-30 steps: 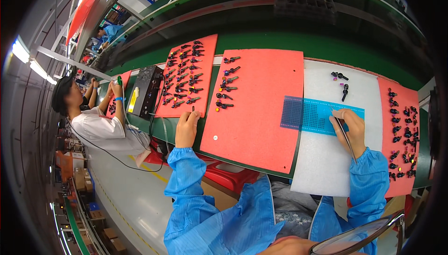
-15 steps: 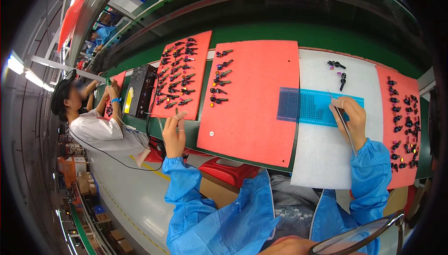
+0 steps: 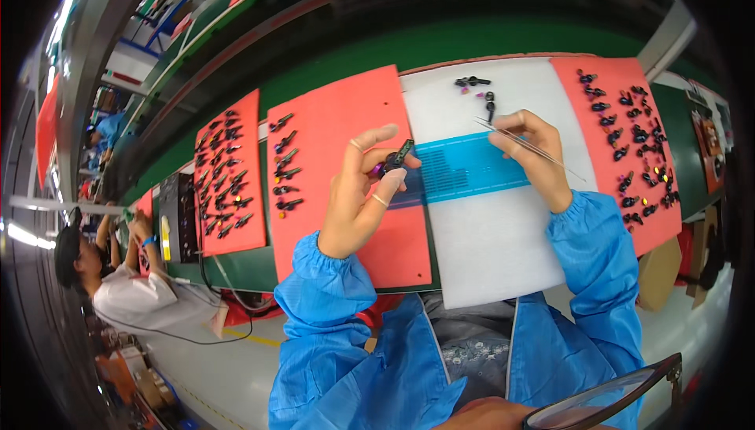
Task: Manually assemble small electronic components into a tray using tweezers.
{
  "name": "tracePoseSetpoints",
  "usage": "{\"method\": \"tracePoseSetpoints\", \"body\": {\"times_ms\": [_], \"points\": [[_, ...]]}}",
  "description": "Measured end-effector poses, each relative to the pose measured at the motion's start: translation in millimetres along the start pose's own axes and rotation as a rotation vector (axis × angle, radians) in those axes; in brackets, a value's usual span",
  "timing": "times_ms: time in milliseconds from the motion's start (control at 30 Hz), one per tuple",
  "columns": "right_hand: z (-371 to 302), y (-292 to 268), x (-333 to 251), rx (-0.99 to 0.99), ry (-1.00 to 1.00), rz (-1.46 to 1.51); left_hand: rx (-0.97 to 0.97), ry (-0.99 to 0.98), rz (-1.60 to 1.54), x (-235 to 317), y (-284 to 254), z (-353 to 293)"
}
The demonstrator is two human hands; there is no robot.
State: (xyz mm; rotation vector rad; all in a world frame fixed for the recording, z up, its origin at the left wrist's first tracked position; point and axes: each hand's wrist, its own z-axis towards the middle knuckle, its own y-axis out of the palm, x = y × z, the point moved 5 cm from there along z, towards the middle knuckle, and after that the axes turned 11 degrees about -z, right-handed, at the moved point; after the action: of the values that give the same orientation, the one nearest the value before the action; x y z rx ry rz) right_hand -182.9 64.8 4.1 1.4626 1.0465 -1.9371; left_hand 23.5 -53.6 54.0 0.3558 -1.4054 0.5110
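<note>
My left hand (image 3: pixel 358 198) is raised over the near pink foam mat (image 3: pixel 338 127), pinching a small black part (image 3: pixel 400 155) with a slim stem and a bit of purple. My right hand (image 3: pixel 536 155) holds metal tweezers (image 3: pixel 560 165), their tips pointing left above the blue perforated sheet (image 3: pixel 476 166). That sheet has rows of tiny dark marks and lies across the white foam mat (image 3: pixel 499 249) and the pink one, partly behind my left hand. Past the tweezers, two similar black parts rest on the white foam, one of them (image 3: pixel 473 81) lying sideways with small purple pieces nearby.
Rows of black parts lie on a right pink mat (image 3: pixel 582 99), a far-left pink mat (image 3: pixel 252 233) and along the near pink mat's left edge. A black box (image 3: pixel 180 217) with cables stands farther left. Beyond it, a co-worker in a white shirt (image 3: pixel 141 302) sits at the bench.
The view has shifted. My left hand has moved right, close to the blue sheet, and the black part in its fingers now shows plainly. My right hand still holds the tweezers.
</note>
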Motion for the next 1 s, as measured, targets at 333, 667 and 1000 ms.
{"method": "tracePoseSetpoints", "body": {"times_ms": [333,667,1000], "points": [[4,-2,4,-0.042,0.154,0.086,0.034,-0.007,-0.008,-11,5,-2],[3,2,12,-0.069,0.159,0.031,0.244,0.028,0.208,-13,-35,-37],[1,4,11,-0.069,0.147,-0.01,0.56,-0.164,0.513,-27,-119,-119]]}}
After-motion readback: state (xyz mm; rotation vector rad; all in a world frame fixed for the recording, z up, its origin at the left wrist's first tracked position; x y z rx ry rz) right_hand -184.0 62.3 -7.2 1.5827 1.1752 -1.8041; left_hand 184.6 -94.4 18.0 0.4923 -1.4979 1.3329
